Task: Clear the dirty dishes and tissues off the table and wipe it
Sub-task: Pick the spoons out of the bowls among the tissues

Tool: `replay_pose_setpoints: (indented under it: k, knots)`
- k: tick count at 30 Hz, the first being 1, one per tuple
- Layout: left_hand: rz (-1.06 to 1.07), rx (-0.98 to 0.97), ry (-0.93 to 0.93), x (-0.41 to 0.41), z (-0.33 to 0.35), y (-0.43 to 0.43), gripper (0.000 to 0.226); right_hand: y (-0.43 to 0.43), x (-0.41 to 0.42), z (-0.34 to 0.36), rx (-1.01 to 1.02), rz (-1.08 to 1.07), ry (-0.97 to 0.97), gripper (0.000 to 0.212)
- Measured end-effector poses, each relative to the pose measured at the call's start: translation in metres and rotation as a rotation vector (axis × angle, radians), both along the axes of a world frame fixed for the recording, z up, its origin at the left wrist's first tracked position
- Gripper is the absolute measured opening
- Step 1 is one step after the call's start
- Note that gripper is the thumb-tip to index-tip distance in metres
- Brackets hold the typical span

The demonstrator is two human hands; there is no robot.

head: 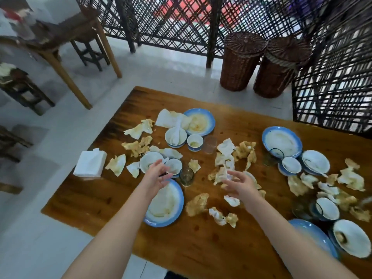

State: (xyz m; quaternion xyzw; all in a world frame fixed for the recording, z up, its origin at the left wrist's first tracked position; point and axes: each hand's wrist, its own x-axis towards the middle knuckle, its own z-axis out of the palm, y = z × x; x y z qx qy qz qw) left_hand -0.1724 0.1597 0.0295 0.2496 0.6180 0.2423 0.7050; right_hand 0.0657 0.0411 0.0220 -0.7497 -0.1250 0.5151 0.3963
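The left hand (159, 175) hovered loosely open and empty beside two small bowls (151, 161). The right hand (240, 185), fingers spread and holding nothing, reached over crumpled tissues (222, 171) just beyond its fingertips. The tissues were probably best bunched onto the plate (161, 207) under the left wrist before any stacking.

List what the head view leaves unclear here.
- Left hand: head view, motion blur hides whether its fingers hold anything.
- Right hand: head view, blur; contact with the tissues below unclear.
- Blue-rimmed plate: left forearm covers part.
- Wicker baskets: lids hide contents.
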Motion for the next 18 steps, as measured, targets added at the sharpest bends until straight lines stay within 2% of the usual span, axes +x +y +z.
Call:
replay_pose_setpoints:
  k: [3, 13, 18]
  knots:
    - [-0.003, -0.029, -0.024, -0.002, -0.011, 0.026, 0.047, 0.003, -0.008, -0.003, -0.030, -0.074, -0.011, 0.032]
    - [-0.041, -0.145, -0.065, 0.007, -0.031, 0.051, 0.024, 0.001, -0.031, 0.000, -0.049, -0.207, 0.008, 0.031]
    - [-0.089, -0.092, -0.047, -0.006, -0.034, 0.047, 0.020, 0.003, -0.037, 0.008, -0.037, -0.211, -0.007, 0.031]
